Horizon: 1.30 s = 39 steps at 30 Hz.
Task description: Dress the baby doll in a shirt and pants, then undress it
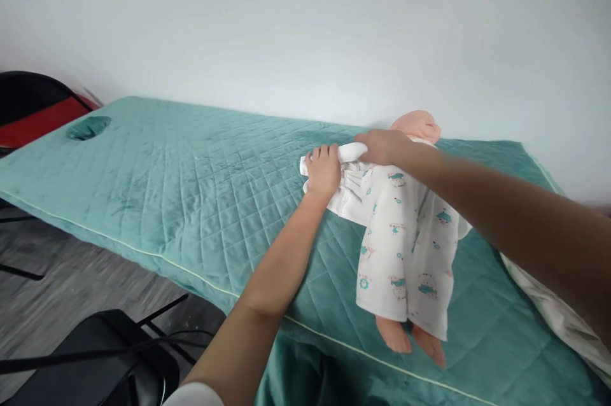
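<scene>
A baby doll [417, 123] lies on its back on a green quilted bed, its head toward the wall and its bare feet toward me. It wears a white printed garment [396, 240], open down the front. One white sleeve [352, 151] stretches out to the left. My left hand [324, 170] is closed around the cuff end of that sleeve. Close to the doll's shoulder, my right hand [382, 146] is closed on the garment at the sleeve's upper end; its fingertips are partly hidden. My right forearm crosses over the doll's chest side.
The green bed cover [191, 177] has a face hole [89, 128] at its far left end. A white wall [305, 43] runs along the back. Black chairs [105, 355] stand at the left, and a pale patterned cloth [548, 304] lies at the right edge.
</scene>
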{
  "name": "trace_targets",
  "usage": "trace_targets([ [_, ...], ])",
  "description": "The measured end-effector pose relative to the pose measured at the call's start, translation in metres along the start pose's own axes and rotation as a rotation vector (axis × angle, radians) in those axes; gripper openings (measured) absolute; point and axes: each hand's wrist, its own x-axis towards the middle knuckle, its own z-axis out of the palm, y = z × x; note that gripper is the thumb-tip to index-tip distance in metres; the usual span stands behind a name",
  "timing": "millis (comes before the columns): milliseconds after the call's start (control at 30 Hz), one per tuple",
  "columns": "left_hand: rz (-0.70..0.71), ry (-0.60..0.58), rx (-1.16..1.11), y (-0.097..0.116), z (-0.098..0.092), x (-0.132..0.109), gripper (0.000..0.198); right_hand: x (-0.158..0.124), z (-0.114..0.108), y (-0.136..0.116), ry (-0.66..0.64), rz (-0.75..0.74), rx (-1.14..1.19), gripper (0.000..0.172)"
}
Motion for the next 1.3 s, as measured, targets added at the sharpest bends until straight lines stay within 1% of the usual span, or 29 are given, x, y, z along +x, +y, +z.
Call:
trace_targets([
  [133, 0.031, -0.014, 0.06, -0.002, 0.003, 0.0, 0.046, 0.001, 0.011, 0.005, 0.102, -0.012, 0.024, 0.04],
  [233, 0.012, -0.007, 0.094, -0.005, 0.006, -0.001, 0.046, -0.014, 0.013, 0.019, 0.195, -0.012, 0.157, 0.049],
  [300, 0.002, 0.002, 0.099, -0.006, 0.006, -0.002, 0.046, -0.031, 0.014, 0.032, 0.338, 0.011, 0.287, 0.042],
  [367, -0.006, 0.009, 0.096, -0.005, 0.005, -0.003, 0.046, -0.052, 0.02, 0.047, 0.543, 0.06, 0.419, 0.033],
  [400, -0.01, 0.012, 0.094, -0.004, 0.005, -0.004, 0.046, -0.063, 0.027, 0.056, 0.649, 0.096, 0.476, 0.031],
  [467, -0.029, 0.018, 0.089, -0.003, 0.003, -0.005, 0.045, -0.082, 0.047, 0.073, 0.821, 0.196, 0.572, 0.031],
  [533, -0.065, 0.026, 0.085, -0.001, 0.001, -0.006, 0.045, -0.096, 0.074, 0.089, 0.903, 0.309, 0.598, 0.033],
  [567, -0.088, 0.031, 0.084, 0.0, 0.001, -0.007, 0.044, -0.1, 0.088, 0.096, 0.922, 0.367, 0.596, 0.034],
  [633, -0.121, 0.045, 0.084, 0.001, 0.001, -0.007, 0.044, -0.104, 0.112, 0.105, 0.91, 0.439, 0.563, 0.038],
  [700, -0.127, 0.055, 0.079, 0.0, 0.002, -0.007, 0.043, -0.106, 0.127, 0.108, 0.872, 0.462, 0.504, 0.04],
  [767, -0.124, 0.055, 0.059, -0.001, 0.001, -0.009, 0.041, -0.108, 0.131, 0.108, 0.822, 0.482, 0.426, 0.042],
  [867, -0.112, 0.087, -0.023, 0.004, -0.008, -0.015, 0.042, -0.111, 0.127, 0.111, 0.758, 0.529, 0.361, 0.042],
  [933, -0.084, 0.162, -0.146, 0.019, -0.02, -0.021, 0.043, -0.113, 0.124, 0.117, 0.765, 0.587, 0.378, 0.041],
  [967, -0.066, 0.203, -0.225, 0.031, -0.026, -0.023, 0.042, -0.114, 0.124, 0.12, 0.78, 0.622, 0.394, 0.041],
  [1000, -0.045, 0.245, -0.327, 0.047, -0.032, -0.024, 0.039, -0.114, 0.124, 0.123, 0.793, 0.652, 0.41, 0.042],
  [1067, 0.046, 0.238, -0.383, 0.086, -0.043, -0.021, 0.036, -0.114, 0.126, 0.127, 0.797, 0.678, 0.435, 0.041],
  [1100, 0.171, 0.171, -0.426, 0.107, -0.046, -0.017, 0.035, -0.114, 0.127, 0.127, 0.787, 0.679, 0.442, 0.04],
  [1133, 0.304, 0.073, -0.425, 0.129, -0.048, -0.011, 0.033, -0.115, 0.128, 0.128, 0.773, 0.687, 0.443, 0.039],
  [1200, 0.489, -0.119, -0.272, 0.168, -0.047, 0.004, 0.028, -0.117, 0.13, 0.126, 0.739, 0.728, 0.437, 0.036],
  [1233, 0.565, -0.216, -0.162, 0.184, -0.045, 0.011, 0.027, -0.118, 0.13, 0.125, 0.722, 0.754, 0.435, 0.035],
  [1267, 0.597, -0.306, -0.065, 0.199, -0.042, 0.018, 0.026, -0.119, 0.13, 0.124, 0.708, 0.777, 0.437, 0.034],
  [1300, 0.6, -0.364, -0.01, 0.211, -0.038, 0.024, 0.026, -0.119, 0.13, 0.124, 0.699, 0.789, 0.443, 0.034],
])
